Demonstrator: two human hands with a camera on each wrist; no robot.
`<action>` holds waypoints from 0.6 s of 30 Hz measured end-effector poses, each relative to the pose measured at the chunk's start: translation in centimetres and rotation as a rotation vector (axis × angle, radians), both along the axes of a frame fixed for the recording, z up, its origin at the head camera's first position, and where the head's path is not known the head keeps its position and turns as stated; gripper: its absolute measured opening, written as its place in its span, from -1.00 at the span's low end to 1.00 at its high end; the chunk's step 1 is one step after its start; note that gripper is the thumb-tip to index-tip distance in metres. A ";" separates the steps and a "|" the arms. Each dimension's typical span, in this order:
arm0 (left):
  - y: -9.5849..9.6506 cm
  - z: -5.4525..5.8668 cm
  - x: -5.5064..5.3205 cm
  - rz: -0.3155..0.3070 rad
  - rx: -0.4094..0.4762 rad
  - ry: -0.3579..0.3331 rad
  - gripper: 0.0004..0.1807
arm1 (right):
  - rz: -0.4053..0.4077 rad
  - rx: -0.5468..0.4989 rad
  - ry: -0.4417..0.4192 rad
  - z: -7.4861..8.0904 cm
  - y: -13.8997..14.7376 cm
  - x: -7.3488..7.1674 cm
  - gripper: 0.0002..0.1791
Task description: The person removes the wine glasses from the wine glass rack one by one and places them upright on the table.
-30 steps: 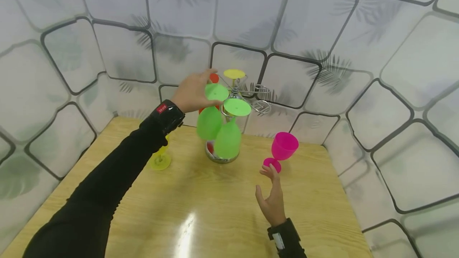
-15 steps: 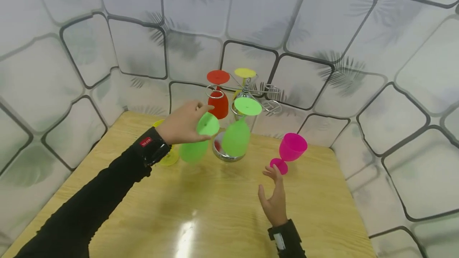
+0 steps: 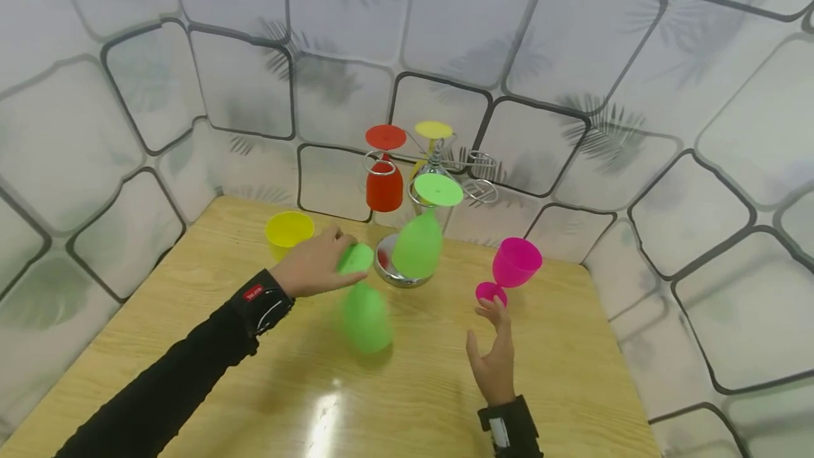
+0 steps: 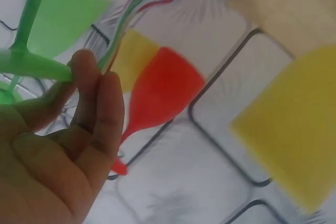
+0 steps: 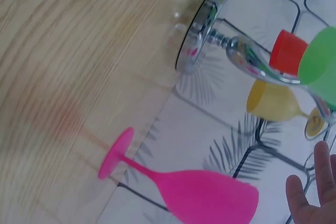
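Observation:
My left hand (image 3: 314, 260) pinches a green plastic goblet (image 3: 367, 320) by its foot, bowl down, over the table left of the rack's base. In the left wrist view, the thumb and fingers meet at the goblet's foot (image 4: 34, 65). My right hand (image 3: 494, 362) is held up with fingers loosely spread and grips nothing. Just beyond its fingertips a pink goblet (image 3: 517, 263) stands upright. A chrome goblet rack (image 3: 385, 271) carries a red goblet (image 3: 384, 189), another green goblet (image 3: 417, 249) and a yellow goblet (image 3: 434, 130), all upside down in its wire loops.
An upright yellow goblet (image 3: 289, 228) stands beyond my left hand, its lower part hidden. Wire loops (image 3: 481, 191) on the rack's right side hold nothing. Patterned cloth walls (image 3: 343, 182) close off the wooden table (image 3: 547, 387) at the back and sides.
My left hand has taken the green goblet off the rack and brought it left, down and nearer, its bowl swinging toward me. The right hand has barely moved.

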State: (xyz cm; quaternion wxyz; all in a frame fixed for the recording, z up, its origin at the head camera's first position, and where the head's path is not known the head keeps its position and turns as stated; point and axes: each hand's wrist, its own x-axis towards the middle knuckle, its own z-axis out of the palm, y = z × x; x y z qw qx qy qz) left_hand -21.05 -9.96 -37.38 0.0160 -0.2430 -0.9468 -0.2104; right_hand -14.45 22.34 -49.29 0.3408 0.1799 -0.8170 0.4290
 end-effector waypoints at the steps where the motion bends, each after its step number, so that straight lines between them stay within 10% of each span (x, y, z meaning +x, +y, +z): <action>1: -0.2 -0.5 0.1 0.008 0.023 -0.038 -0.26 | -0.011 -0.005 0.003 0.3 0.2 0.2 -0.14; 6: -1.1 -3.0 0.8 -0.006 0.183 -0.202 -0.25 | -0.062 -0.020 0.050 2.4 1.0 0.8 -0.19; 13: -0.9 -6.0 1.7 -0.220 0.334 -0.269 -0.27 | -0.091 -0.117 0.072 2.1 3.5 0.6 -0.25; 18: 0.8 -7.0 2.4 -0.280 0.377 -0.212 -0.28 | 0.324 -0.520 0.009 0.7 3.9 -0.2 -0.36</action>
